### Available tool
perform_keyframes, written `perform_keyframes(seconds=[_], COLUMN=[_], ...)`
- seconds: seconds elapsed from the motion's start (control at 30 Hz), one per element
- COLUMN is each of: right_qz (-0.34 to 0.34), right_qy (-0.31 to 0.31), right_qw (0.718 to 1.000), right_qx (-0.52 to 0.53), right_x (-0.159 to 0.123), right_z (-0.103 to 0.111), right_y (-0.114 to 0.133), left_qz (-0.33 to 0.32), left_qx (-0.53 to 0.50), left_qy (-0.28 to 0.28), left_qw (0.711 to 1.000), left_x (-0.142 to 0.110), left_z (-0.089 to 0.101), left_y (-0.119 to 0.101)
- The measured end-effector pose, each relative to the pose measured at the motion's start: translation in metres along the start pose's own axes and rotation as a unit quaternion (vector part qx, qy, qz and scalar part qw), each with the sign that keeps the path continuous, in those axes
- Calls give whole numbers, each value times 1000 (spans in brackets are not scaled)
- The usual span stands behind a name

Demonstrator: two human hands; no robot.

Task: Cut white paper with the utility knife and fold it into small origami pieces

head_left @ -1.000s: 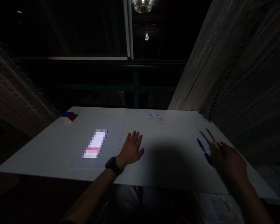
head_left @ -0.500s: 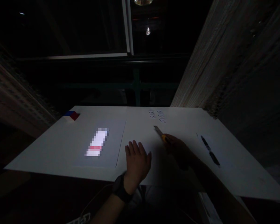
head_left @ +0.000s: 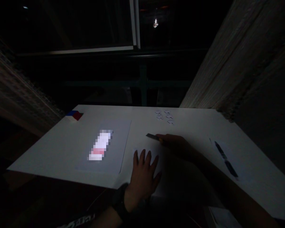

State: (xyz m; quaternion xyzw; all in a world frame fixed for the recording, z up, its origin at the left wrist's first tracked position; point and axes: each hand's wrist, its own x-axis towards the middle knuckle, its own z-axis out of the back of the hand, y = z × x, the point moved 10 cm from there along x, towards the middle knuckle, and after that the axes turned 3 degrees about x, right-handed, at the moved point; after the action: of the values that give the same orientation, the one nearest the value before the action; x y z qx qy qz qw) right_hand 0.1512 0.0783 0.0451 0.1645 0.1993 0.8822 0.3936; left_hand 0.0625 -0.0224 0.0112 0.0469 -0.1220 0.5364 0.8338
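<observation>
My left hand [head_left: 144,177] lies flat with fingers spread on a white sheet of paper [head_left: 159,167] near the table's front edge. A dark watch [head_left: 122,202] is on that wrist. My right hand [head_left: 177,142] grips a utility knife [head_left: 154,137] with a bit of yellow showing on its handle. Its metal blade points left, beyond the fingertips of my left hand, above or at the paper's far edge; contact cannot be made out. The lower part of the sheet is lost in shadow.
Left on the white table [head_left: 45,148] lies a bright blurred-out screen [head_left: 101,145] on a pale sheet [head_left: 123,139]. A blue, red and white block [head_left: 74,116] sits at the far left. Several small paper pieces [head_left: 169,117] lie at the back; a dark pen [head_left: 225,158] lies right.
My left hand has come down onto the paper and spread its fingers. My right hand has swung the knife's blade leftward, nearer the left hand. The view has shifted slightly.
</observation>
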Motion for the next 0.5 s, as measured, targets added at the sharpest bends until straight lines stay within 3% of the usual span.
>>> perform_keyframes(seconds=[0.17,0.5], right_qz=[48,58], right_qy=[96,99], right_qw=[980,976], right_qx=[-167,-186], right_x=[-8,-11], right_z=[-18,-28], right_y=[6,5], left_qz=[-5,-5], left_qx=[-3,-8], left_qy=[11,31], left_qw=[1000,999], left_x=[-1,-1], left_z=[0,1], left_y=[2,1])
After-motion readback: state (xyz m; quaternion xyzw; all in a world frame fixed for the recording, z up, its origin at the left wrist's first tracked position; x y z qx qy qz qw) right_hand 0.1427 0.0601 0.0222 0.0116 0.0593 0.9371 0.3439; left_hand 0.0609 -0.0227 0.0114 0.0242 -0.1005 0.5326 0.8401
